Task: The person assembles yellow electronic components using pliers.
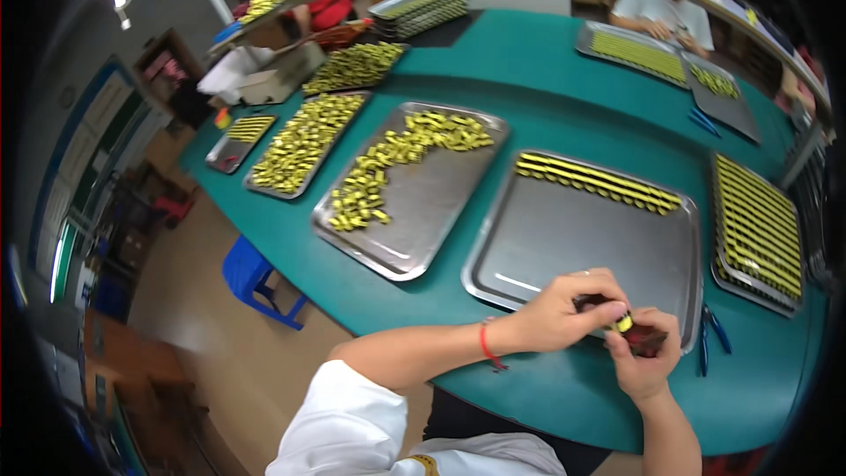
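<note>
Head view: the left hand (564,308) and the right hand (646,357) meet over the near edge of the green surface (529,106). Both are clamped together on a dark little block (641,338), the left fingers curled over its top, the right hand cupping it from below. A small yellow part (624,323) sits pinched between the fingertips, touching the block. A red band (487,345) circles the left wrist.

Just beyond the hands lies the steel tray (582,247), mostly bare, with neat rows of yellow parts (599,181) along its far rim. Blue-handled pliers (712,335) rest just right of this tray, near the right hand. Further right of the tray is a second tray (756,229) packed with yellow rows. Left of the tray lies another tray (414,194) holding a loose yellow heap, and further left more heaped trays (304,143). Well beyond the tray, another person (663,13) sits at the far side.
</note>
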`<move>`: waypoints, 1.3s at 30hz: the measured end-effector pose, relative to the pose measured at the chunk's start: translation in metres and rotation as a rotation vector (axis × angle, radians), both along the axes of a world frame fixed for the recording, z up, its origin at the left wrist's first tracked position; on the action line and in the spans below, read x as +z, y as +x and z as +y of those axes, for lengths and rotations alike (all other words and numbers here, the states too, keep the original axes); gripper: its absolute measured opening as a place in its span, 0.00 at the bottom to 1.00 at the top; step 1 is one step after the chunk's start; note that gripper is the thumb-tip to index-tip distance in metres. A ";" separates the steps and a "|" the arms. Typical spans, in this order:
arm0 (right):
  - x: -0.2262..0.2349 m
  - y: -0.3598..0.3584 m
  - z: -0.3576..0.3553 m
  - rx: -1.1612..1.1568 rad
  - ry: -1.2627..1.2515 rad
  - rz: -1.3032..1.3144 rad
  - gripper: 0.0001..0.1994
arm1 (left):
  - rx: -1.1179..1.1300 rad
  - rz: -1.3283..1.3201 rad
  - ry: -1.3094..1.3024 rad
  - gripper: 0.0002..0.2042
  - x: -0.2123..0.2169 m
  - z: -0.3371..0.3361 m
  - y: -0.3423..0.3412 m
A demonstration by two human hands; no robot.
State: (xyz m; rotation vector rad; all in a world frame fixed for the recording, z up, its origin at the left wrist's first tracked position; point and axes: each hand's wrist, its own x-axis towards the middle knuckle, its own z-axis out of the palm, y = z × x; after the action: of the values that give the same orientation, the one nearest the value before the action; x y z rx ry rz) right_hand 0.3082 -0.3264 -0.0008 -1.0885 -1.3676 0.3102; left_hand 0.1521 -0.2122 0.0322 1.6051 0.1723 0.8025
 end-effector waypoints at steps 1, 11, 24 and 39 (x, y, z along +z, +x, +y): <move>-0.003 -0.004 -0.001 0.017 -0.078 0.171 0.19 | 0.023 -0.014 0.043 0.04 -0.002 0.001 -0.002; 0.048 0.019 0.019 0.062 -0.091 0.566 0.15 | 0.407 -0.041 0.352 0.08 -0.022 0.020 0.008; 0.063 0.149 0.117 -0.385 -0.721 -0.828 0.13 | 0.308 0.329 0.522 0.04 -0.035 0.029 0.002; 0.027 0.148 0.142 -0.528 -0.779 -1.122 0.10 | 0.314 0.321 0.528 0.06 -0.034 0.029 0.002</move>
State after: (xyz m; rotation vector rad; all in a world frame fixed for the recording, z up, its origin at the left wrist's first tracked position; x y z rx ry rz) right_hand 0.4561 -0.1845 0.0263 -2.4450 -1.8681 -0.2539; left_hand 0.1539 -0.1828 -0.0013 2.2429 0.4831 0.8684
